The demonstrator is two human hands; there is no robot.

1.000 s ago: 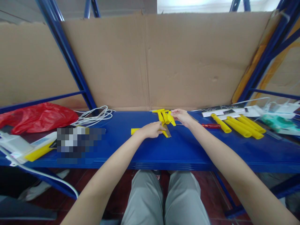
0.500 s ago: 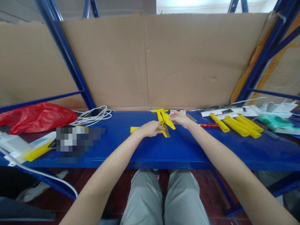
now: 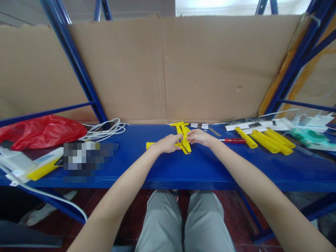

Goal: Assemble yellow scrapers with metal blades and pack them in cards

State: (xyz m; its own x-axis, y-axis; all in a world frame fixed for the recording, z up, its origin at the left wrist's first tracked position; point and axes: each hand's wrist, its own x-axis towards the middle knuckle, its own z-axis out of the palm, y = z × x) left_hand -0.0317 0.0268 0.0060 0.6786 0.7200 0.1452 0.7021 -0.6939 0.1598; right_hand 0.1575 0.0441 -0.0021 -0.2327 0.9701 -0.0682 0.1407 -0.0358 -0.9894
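Note:
My left hand is closed around a yellow plastic tool whose tubular handle sticks out on the left. Its flat head end points toward the front edge of the blue table. My right hand pinches a flat, tapered yellow plastic piece. That piece lies over the tool's head, and a sliver of metal shows at its near end. Just behind both hands rest more yellow plastic parts with T-shaped ends. What my left fingers cover is hidden.
Right of my hands lie a red-handled screwdriver, a metal blade, a small white pack and several yellow tubes. On the left are a red plastic bag and coiled white cable. Cardboard stands behind.
My right hand has moved slightly left and nearer, bringing the flat yellow piece over the tool's head. The metal blade there is now mostly covered. My left hand has barely shifted.

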